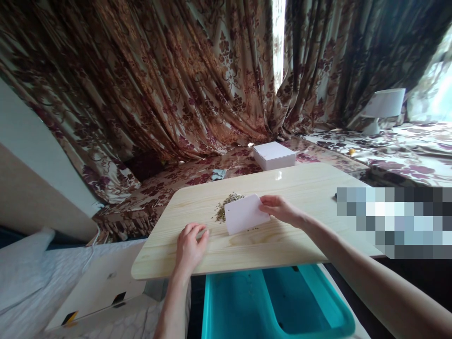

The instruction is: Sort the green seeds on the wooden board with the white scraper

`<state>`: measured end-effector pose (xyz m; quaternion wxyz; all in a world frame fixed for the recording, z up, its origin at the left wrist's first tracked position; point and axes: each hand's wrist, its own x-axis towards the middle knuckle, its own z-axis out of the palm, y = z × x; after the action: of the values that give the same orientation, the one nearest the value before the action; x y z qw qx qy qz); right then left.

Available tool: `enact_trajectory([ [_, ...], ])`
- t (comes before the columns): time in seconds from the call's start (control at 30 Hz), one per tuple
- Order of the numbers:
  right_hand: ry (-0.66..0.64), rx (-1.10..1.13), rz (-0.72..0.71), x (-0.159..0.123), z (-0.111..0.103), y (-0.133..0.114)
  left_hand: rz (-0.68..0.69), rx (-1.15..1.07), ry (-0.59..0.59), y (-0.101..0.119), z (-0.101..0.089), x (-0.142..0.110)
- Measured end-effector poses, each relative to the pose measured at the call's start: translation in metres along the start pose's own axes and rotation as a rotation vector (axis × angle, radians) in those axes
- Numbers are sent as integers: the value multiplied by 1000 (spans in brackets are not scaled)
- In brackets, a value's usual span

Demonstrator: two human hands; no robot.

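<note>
My right hand (278,209) pinches the right edge of a thin white card (246,214) with rounded corners and a small dark hole near one corner. The card is tilted over the tabletop and covers part of a pile of small greenish-brown grains or dried bits (222,209); their exact kind is too small to tell. A few loose bits lie in front of its lower edge. On the light wood-grain table (296,188), my left hand (191,242) rests to the left of the card, thumb apart from the bent fingers, holding nothing.
Below the table's near edge stands a turquoise two-part tub (264,282). A white box (274,155) and a pale blue folded cloth (219,174) sit beyond the far edge. A flat white carton (102,278) lies lower left; a lamp (383,106) stands far right.
</note>
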<state>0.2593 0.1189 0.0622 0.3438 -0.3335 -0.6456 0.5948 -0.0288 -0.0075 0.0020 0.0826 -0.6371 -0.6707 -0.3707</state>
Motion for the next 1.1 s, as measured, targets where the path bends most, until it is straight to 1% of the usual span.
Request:
enact_trajectory([
  [0.13, -57, 0, 20, 1, -1, -1, 9, 1, -1, -1, 0, 0],
  [0.4, -116, -50, 65, 3, -10, -2, 17, 3, -5, -2, 0, 0],
  [0.5, -117, -50, 55, 4, -11, -5, 16, 2, -4, -1, 0, 0],
  [0.63, -80, -55, 25, 6, -10, -9, 21, -2, 0, 0, 0, 0],
  [0.87, -77, -63, 25, 8, -8, -4, 16, -3, 4, -1, 0, 1],
  [0.97, -92, -58, 38, 8, -7, -2, 11, -3, -6, -2, 1, 0],
  [1.1, -146, -55, 55, 8, -4, -2, 9, -6, -14, -3, 0, 0],
])
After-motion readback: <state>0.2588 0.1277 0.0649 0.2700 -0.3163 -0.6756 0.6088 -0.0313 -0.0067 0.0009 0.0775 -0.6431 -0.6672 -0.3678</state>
